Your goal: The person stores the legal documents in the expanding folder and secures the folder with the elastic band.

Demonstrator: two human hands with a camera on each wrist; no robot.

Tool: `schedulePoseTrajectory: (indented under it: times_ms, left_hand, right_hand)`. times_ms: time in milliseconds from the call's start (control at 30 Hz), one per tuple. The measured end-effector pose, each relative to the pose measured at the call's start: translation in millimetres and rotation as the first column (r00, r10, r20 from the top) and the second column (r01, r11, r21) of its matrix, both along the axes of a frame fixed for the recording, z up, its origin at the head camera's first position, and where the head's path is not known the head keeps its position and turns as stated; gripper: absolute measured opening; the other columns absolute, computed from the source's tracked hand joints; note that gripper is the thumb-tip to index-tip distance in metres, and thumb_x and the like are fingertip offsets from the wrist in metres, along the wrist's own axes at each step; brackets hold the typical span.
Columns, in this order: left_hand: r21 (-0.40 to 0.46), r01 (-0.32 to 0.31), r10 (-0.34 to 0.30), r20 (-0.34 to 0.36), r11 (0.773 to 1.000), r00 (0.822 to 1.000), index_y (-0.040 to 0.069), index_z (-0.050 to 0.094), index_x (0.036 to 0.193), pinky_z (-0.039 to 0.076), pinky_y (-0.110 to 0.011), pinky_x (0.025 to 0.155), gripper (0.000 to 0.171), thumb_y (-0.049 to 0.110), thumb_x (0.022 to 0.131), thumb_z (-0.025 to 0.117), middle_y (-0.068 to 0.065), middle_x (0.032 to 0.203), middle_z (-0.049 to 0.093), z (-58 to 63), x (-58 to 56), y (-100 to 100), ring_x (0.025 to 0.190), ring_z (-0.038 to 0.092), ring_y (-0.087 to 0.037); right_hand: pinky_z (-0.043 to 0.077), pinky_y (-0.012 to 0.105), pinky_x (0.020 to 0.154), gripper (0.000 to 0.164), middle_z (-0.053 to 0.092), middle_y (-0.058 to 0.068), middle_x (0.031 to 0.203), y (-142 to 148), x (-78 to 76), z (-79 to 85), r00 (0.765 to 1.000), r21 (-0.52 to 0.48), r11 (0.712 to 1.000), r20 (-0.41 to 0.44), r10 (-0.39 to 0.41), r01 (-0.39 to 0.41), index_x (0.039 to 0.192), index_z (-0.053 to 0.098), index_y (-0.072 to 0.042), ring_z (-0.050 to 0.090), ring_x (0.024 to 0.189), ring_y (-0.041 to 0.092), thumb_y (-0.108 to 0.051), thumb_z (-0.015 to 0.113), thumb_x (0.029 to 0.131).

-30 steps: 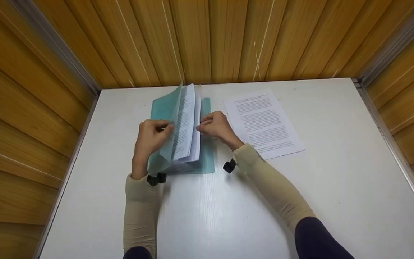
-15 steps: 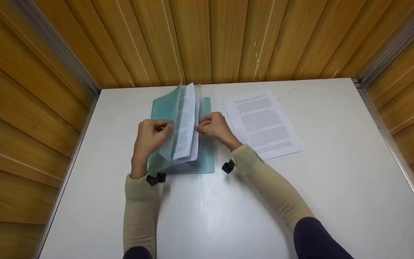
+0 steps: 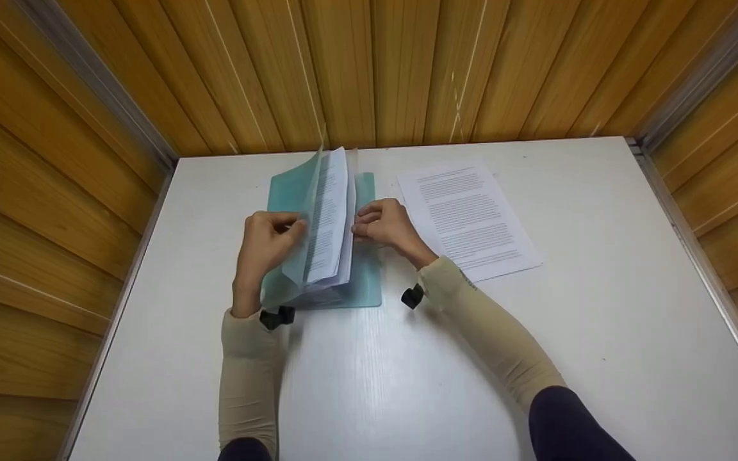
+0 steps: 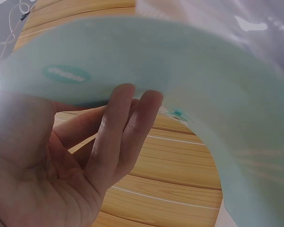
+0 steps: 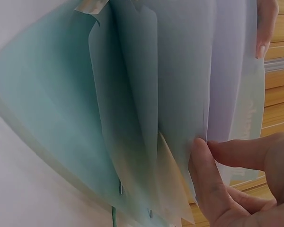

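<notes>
A translucent teal folder (image 3: 289,187) stands partly opened on the table, with printed papers (image 3: 328,221) and clear sleeves raised inside it. My left hand (image 3: 268,242) pinches the edge of its front cover (image 4: 128,54), which bows in an arc in the left wrist view. On the other side, my right hand (image 3: 387,225) pinches the edge of a page (image 5: 180,75) between thumb and forefinger. Several leaves fan apart beside it in the right wrist view. Whether that hand grips one leaf or more, I cannot tell.
A loose printed sheet (image 3: 468,221) lies at an angle to the right of the folder. Everything rests on a white table (image 3: 369,378), walled at the back and sides by wood-patterned panels (image 3: 343,77). A white cable (image 4: 10,35) shows in the left wrist view's corner.
</notes>
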State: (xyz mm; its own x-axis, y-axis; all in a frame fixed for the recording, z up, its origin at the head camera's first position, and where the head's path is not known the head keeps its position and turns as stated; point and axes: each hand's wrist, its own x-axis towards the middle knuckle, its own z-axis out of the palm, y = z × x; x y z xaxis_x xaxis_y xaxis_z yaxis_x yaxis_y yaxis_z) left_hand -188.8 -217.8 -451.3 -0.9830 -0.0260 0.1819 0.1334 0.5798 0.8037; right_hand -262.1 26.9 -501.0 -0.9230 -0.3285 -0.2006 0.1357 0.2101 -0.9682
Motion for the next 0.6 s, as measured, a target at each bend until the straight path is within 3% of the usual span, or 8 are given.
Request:
schedulePoseTrajectory:
  times_ms: [200, 433, 600]
  left_hand:
    - [-0.004, 0.002, -0.002, -0.002, 1.0, 1.0, 0.0, 0.082, 0.115, 0.052, -0.022, 0.067, 0.025, 0.011, 0.095, 0.071, -0.017, 0.106, 0.08, 0.1, -0.4, -0.7, 0.08, 0.07, -0.025]
    - [0.003, 0.013, -0.013, -0.004, 1.0, 1.0, -0.001, 0.082, 0.115, 0.052, -0.019, 0.067, 0.025, 0.01, 0.096, 0.071, -0.019, 0.106, 0.08, 0.4, -0.4, -1.5, 0.081, 0.071, -0.025]
    - [-0.001, 0.013, -0.013, -0.002, 1.0, 1.0, -0.001, 0.082, 0.115, 0.053, -0.021, 0.068, 0.025, 0.01, 0.096, 0.071, -0.019, 0.106, 0.08, 0.6, -0.9, -1.9, 0.08, 0.072, -0.025]
  right_hand:
    - [0.062, 0.052, 0.09, 0.043, 0.075, 0.024, 0.115, 7.8, 0.7, 2.2, 1.0, 0.007, 1.0, 0.0, 0.003, -0.003, 0.129, 0.065, 0.012, 0.08, 0.095, 0.035, -0.001, 0.078, 0.091]
    - [0.064, 0.039, 0.086, 0.041, 0.075, 0.02, 0.117, 17.7, 3.9, 5.7, 1.0, 0.025, 1.0, -0.027, -0.004, 0.005, 0.13, 0.066, 0.009, 0.078, 0.097, 0.027, -0.004, 0.077, 0.093]
    - [0.062, 0.047, 0.092, 0.037, 0.073, 0.019, 0.117, 24.2, 6.1, 7.4, 0.999, 0.017, 1.0, -0.051, -0.015, 0.016, 0.127, 0.068, 0.006, 0.077, 0.104, 0.035, -0.008, 0.077, 0.094]
